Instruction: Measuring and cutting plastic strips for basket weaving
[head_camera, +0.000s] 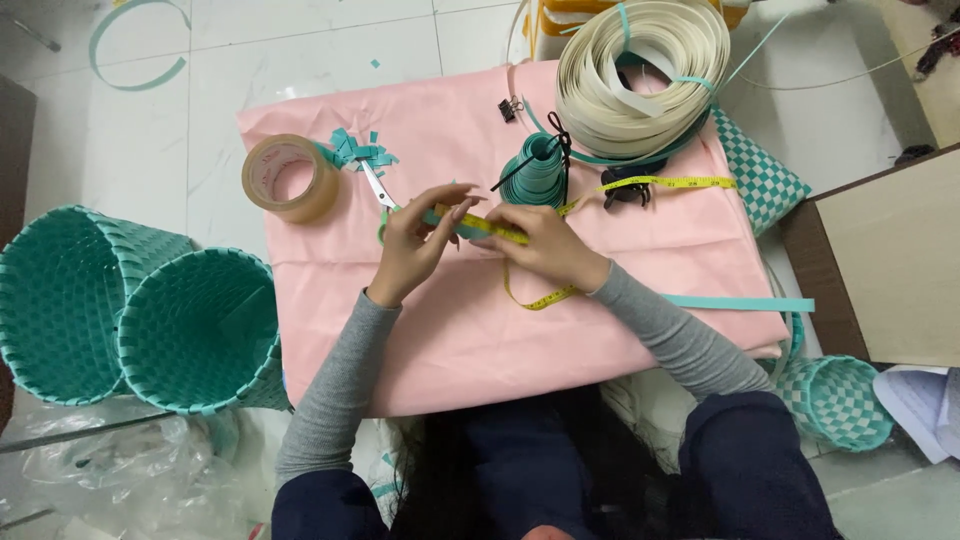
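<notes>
Both hands meet over the middle of the pink cloth (450, 340): the left hand (415, 245) and right hand (540, 245) pinch a yellow measuring tape (485, 226) flat along a teal strip (440, 217), fingers closed on both. Scissors (377, 186), a roll of brown packing tape (290, 177), a teal strip coil (535, 172) and a cream strip coil (645, 70) lie just behind; two teal woven baskets (130, 320) stand at the left.

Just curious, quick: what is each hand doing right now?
Left hand: pinching the yellow tape measure against a teal strip.
Right hand: pressing the tape measure down.
</notes>
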